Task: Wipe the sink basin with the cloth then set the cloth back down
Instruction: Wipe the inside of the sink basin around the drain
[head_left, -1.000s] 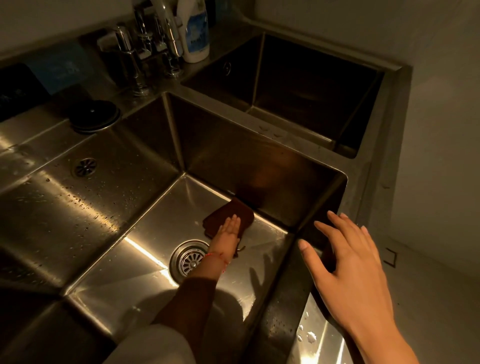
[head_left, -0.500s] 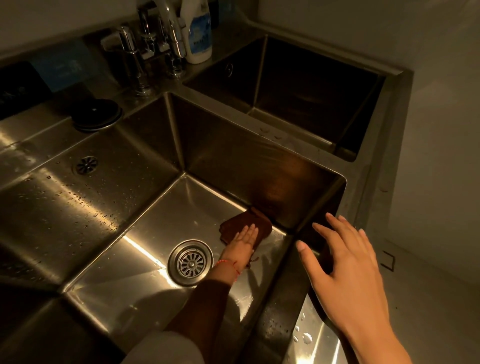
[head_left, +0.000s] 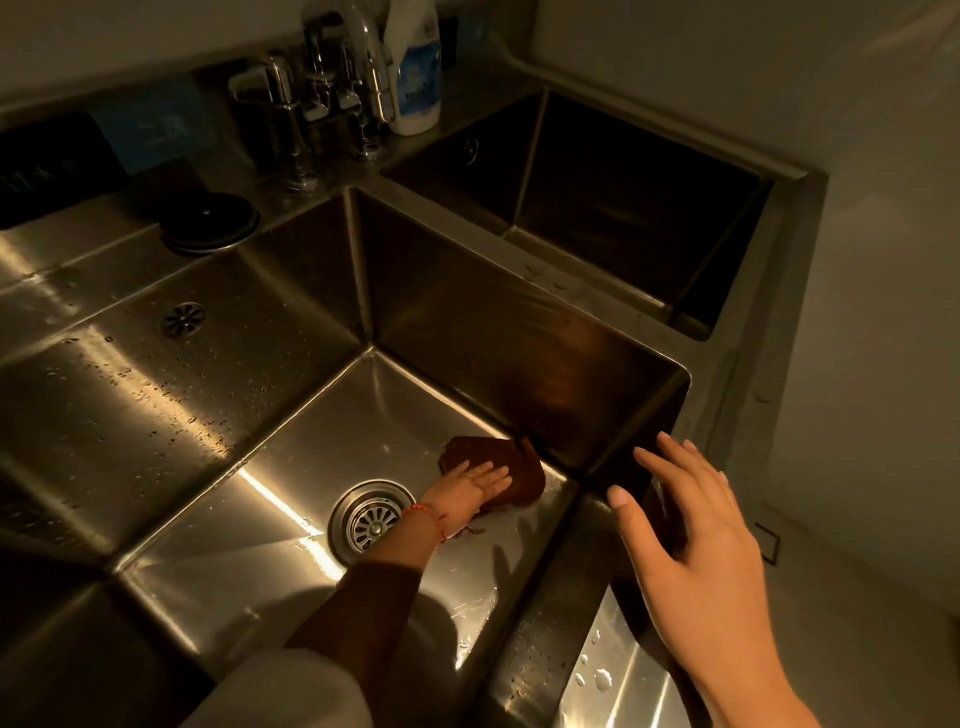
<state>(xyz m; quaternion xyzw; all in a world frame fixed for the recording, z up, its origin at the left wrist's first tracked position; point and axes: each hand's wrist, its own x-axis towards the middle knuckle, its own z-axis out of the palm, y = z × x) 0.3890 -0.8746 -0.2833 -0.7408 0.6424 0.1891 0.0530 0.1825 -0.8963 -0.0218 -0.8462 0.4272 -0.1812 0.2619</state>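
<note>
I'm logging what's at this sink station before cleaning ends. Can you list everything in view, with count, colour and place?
Sink basin: 1, steel, centre, wet.
Drain strainer: 1, silver, basin floor.
Cloth: 1, dark brown, basin floor by the far right corner.
Second basin: 1, steel, upper right, in shadow.
Drainboard: 1, steel, left of the basin, with a small drain.
Round lid: 1, black, back ledge.
Taps: several, chrome, behind the basins; exact count unclear.
Bottle: 1, white with blue label, beside the taps.
Left hand: flat on the cloth, red string at the wrist.
Right hand: open, empty, above the basin's right rim.
</note>
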